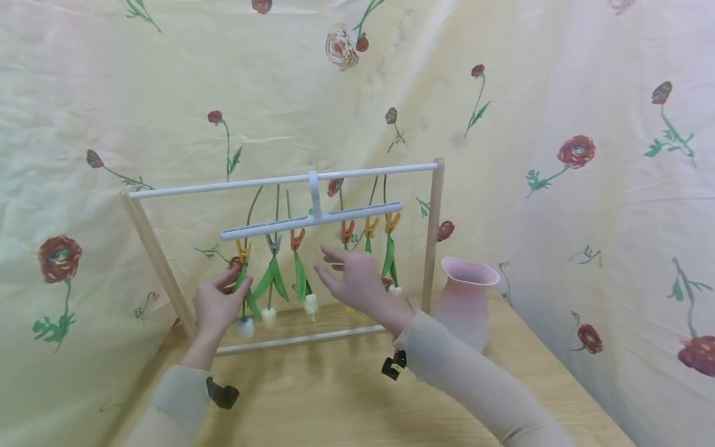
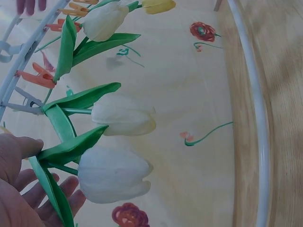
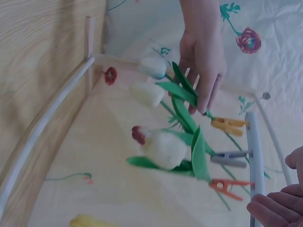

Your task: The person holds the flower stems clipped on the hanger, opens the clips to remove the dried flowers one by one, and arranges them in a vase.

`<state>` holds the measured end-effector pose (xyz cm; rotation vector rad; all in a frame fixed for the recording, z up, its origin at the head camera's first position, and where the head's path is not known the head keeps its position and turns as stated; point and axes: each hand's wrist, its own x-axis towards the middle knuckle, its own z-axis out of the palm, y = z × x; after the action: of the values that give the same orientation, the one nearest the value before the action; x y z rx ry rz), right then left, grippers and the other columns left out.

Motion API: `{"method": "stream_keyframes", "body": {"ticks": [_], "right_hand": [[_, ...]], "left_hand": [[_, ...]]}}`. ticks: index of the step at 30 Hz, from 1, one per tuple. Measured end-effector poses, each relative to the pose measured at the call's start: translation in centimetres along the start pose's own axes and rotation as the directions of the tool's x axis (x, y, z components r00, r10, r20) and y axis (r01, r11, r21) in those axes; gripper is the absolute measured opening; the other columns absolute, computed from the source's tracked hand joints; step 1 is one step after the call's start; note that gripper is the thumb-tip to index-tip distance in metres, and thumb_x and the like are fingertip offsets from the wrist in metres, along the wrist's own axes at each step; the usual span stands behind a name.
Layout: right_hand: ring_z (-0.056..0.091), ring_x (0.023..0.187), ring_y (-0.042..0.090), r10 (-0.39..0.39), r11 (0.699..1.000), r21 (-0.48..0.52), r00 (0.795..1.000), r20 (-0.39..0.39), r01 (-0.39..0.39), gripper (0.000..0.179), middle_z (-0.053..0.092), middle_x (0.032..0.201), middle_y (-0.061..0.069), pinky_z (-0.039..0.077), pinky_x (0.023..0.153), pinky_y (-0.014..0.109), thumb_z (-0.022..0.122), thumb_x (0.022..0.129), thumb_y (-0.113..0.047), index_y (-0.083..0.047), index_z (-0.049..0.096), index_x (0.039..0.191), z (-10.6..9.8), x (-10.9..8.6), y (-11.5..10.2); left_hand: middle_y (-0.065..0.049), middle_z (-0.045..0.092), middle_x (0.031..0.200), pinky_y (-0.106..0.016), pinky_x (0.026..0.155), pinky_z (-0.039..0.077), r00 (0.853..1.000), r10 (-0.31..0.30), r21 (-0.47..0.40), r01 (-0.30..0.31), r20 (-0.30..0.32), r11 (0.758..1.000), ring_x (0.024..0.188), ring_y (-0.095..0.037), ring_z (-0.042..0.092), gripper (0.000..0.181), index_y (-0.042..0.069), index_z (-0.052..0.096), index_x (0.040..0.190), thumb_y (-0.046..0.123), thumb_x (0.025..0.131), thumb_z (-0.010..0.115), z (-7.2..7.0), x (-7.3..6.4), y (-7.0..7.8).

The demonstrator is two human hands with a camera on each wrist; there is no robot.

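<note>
A white hanger (image 1: pixel 313 221) hooks over the rack's top bar, with coloured clips holding several tulips head down. At its left end, a yellow clip (image 1: pixel 243 249) holds a bluish-white tulip (image 1: pixel 245 326). My left hand (image 1: pixel 218 304) has its thumb and fingers around this tulip's leaves and stem, just below the clip. In the left wrist view, the thumb (image 2: pixel 29 147) lies at the leaf base and the other fingers spread behind the leaves (image 2: pixel 73 146). My right hand (image 1: pixel 360 279) holds nothing, fingers relaxed, just below the hanger's middle between two orange clips (image 1: pixel 347 232).
The rack has wooden side posts (image 1: pixel 432 236) and a white lower bar (image 1: pixel 301 340), standing on a wooden table (image 1: pixel 313 397). A pink-and-white vase (image 1: pixel 463 304) stands right of the rack. Floral cloth (image 1: pixel 503 124) hangs behind and at the sides.
</note>
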<state>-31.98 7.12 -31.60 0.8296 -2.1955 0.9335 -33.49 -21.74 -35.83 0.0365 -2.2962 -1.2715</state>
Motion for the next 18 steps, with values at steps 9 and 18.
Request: {"method": "stream_keyframes", "body": {"ticks": [9, 18], "right_hand": [[0.082, 0.093, 0.020, 0.049, 0.997, 0.057, 0.995, 0.081, -0.054, 0.032, 0.079, 0.119, 0.016, 0.062, 0.077, 0.017, 0.072, 0.103, -0.020, 0.000, 0.074, 0.128, 3.7, 3.7, -2.3], [0.082, 0.090, 0.013, 0.149, 0.989, 0.010, 0.983, 0.104, -0.151, 0.031, 0.081, 0.118, 0.010, 0.058, 0.069, 0.012, 0.071, 0.104, -0.028, -0.006, 0.077, 0.125, 6.7, 6.8, -3.7]], "left_hand": [[-0.019, 0.075, 0.130, -0.006, 0.065, 0.050, 0.999, 0.001, -0.006, -0.002, -0.032, 1.000, 0.109, -0.042, 0.076, 0.039, 0.008, 0.074, 0.131, 0.027, 0.098, 0.078, 0.2, 0.3, 0.4], [-0.019, 0.077, 0.125, -0.007, 0.065, 0.052, 0.999, 0.021, -0.015, -0.021, -0.030, 1.000, 0.105, -0.040, 0.077, 0.035, 0.006, 0.076, 0.127, 0.026, 0.099, 0.077, 0.6, 0.7, 0.5]]}}
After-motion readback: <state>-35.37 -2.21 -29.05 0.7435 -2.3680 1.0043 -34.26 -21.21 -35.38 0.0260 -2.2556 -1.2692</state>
